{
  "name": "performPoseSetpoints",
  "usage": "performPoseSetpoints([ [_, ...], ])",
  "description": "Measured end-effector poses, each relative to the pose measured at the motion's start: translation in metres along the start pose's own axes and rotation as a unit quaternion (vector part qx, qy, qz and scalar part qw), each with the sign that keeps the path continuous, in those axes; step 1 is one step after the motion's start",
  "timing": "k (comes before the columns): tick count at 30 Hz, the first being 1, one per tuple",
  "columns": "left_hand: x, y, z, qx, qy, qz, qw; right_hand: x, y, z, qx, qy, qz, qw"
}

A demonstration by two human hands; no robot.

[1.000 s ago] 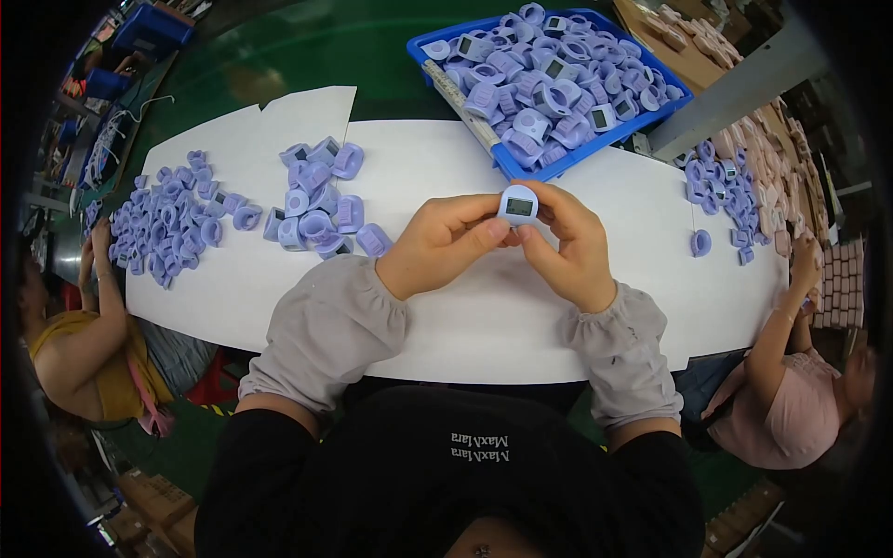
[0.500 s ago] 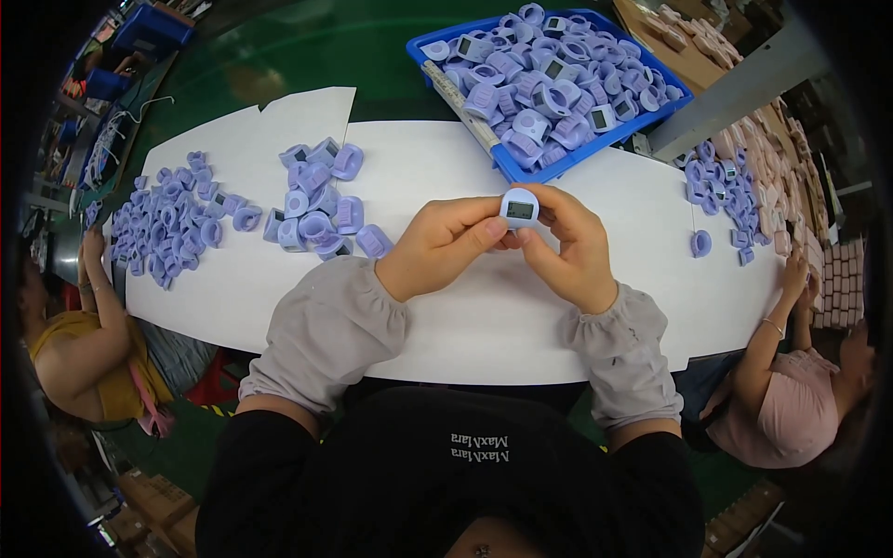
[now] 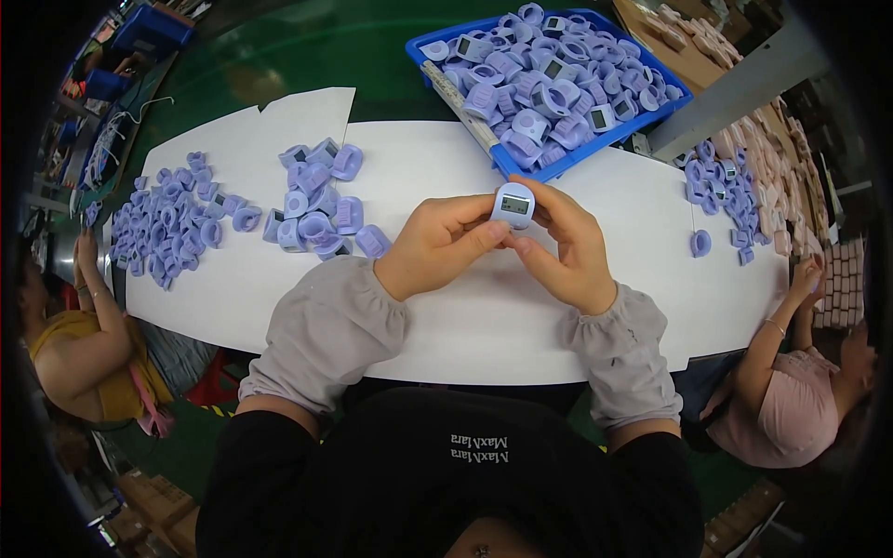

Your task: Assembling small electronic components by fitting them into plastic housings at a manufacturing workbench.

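Observation:
Between my two hands, above the white tabletop, is a small lavender ring-shaped digital device with its grey display facing up. My left hand pinches its left side, the thumb at its lower edge. My right hand closes on the other side, with the index finger behind its top and the thumb below. Both hands' lower fingers are partly hidden. Left of my left hand lies a loose pile of similar lavender devices, some with displays showing. Beyond my hands stands a blue bin heaped with the same devices.
A larger lavender pile spreads at the far left, beside a person in yellow. At the right are a smaller pile, many pink pieces and a person in pink. A grey post rises beside the bin.
The device has shifted slightly left and up in my fingers, and its display shows more fully. Both hands keep their grip. The people at either side have moved their hands a little.

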State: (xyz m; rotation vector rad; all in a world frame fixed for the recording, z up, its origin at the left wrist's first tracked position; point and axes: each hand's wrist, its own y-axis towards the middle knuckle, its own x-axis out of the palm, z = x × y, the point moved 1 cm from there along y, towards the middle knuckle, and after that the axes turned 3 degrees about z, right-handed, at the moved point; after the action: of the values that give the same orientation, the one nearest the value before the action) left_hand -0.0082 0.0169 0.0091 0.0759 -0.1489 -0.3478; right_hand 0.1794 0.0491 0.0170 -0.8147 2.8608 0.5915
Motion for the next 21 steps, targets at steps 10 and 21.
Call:
performPoseSetpoints([
  [10,0.0017,-0.0008,0.0008,0.003,-0.014,-0.001,1.000,-0.0013,0.0000,-0.0007,-0.007,-0.023,-0.005,1.000],
  [21,0.0010,-0.0008,0.0014,-0.006,0.003,-0.004,1.000,-0.0013,0.0005,-0.0003,-0.006,-0.028,0.001,1.000],
])
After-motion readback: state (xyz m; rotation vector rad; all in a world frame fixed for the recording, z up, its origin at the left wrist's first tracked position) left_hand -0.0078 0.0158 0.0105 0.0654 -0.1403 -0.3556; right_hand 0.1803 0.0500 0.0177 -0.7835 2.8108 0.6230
